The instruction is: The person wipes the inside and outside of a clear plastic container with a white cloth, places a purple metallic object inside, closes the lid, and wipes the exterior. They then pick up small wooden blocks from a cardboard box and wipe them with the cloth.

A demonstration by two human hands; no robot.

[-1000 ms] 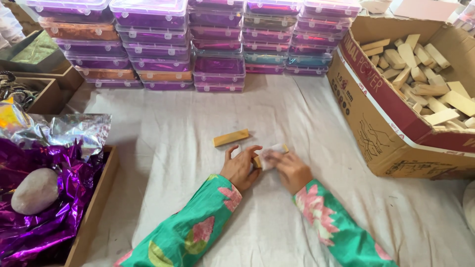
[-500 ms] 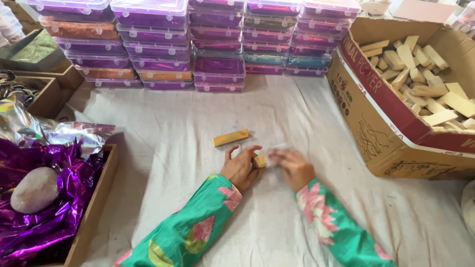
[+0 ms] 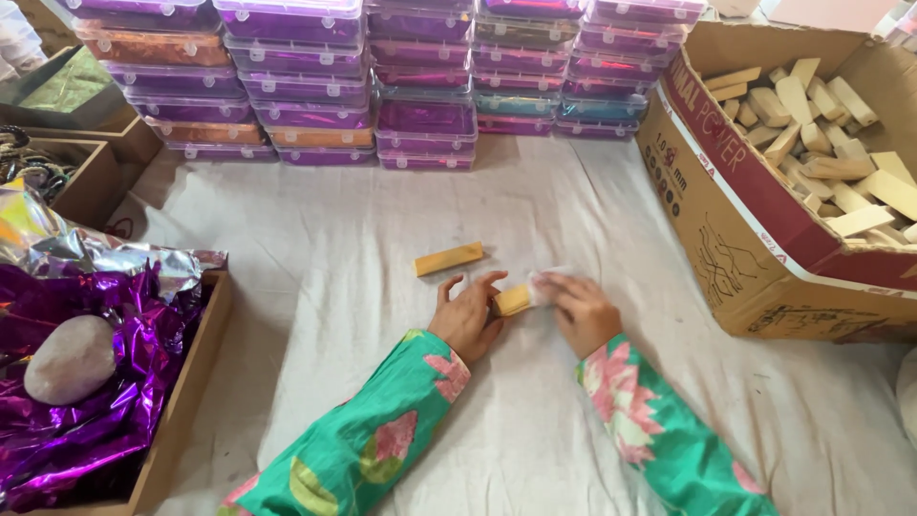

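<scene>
On the white cloth (image 3: 315,268), my left hand (image 3: 468,315) grips one end of a small yellow wooden block (image 3: 512,300). My right hand (image 3: 581,308) presses a small white piece of paper or wrap against the block's other end. A second yellow wooden block (image 3: 449,258) lies loose on the cloth just beyond my left hand. Both sleeves are green with pink flowers.
A large cardboard box (image 3: 726,229) of pale wooden blocks (image 3: 831,143) stands at the right. Stacks of purple plastic boxes (image 3: 315,86) line the far side. At the left, a wooden tray (image 3: 186,401) holds purple foil (image 3: 86,382) and a smooth stone (image 3: 69,358).
My hands stay in the same place on the cloth. The silver foil at the left has settled lower. The block between my hands is a little more covered by the white wrap.
</scene>
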